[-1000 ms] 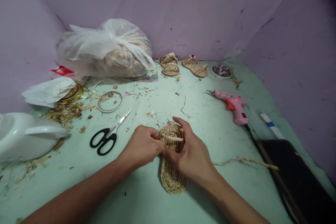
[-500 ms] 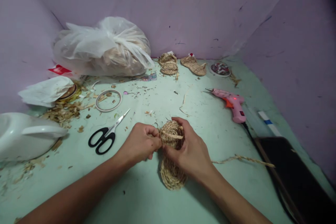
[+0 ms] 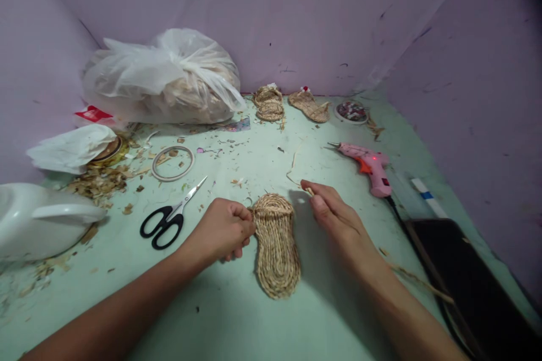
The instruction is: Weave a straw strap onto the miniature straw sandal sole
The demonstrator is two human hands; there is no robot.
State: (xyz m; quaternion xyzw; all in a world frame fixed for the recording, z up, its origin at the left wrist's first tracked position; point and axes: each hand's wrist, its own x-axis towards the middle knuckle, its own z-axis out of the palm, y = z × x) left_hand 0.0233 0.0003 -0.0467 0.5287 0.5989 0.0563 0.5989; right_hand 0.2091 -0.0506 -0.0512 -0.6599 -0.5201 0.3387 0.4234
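A small woven straw sandal (image 3: 276, 245) lies flat on the pale green table (image 3: 237, 316), with a straw band across its toe end. My left hand (image 3: 224, 230) is closed and pinches the sandal's left edge near the band. My right hand (image 3: 334, 215) is just right of the sandal, apart from it, fingers curled around the end of a thin straw cord (image 3: 417, 282) that trails back past my forearm.
Black-handled scissors (image 3: 167, 217) and a tape ring (image 3: 173, 162) lie to the left. A pink glue gun (image 3: 366, 166) with a red light rests to the right, near a dark tray (image 3: 470, 271). Finished straw sandals (image 3: 292, 104), a plastic bag (image 3: 163, 79), a white jug (image 3: 40, 220) and straw scraps lie around.
My right hand has come off the sandal's toe and moved right with the cord end. The sandal, lifted at the toe before, now lies flat. My left hand stays on its edge.
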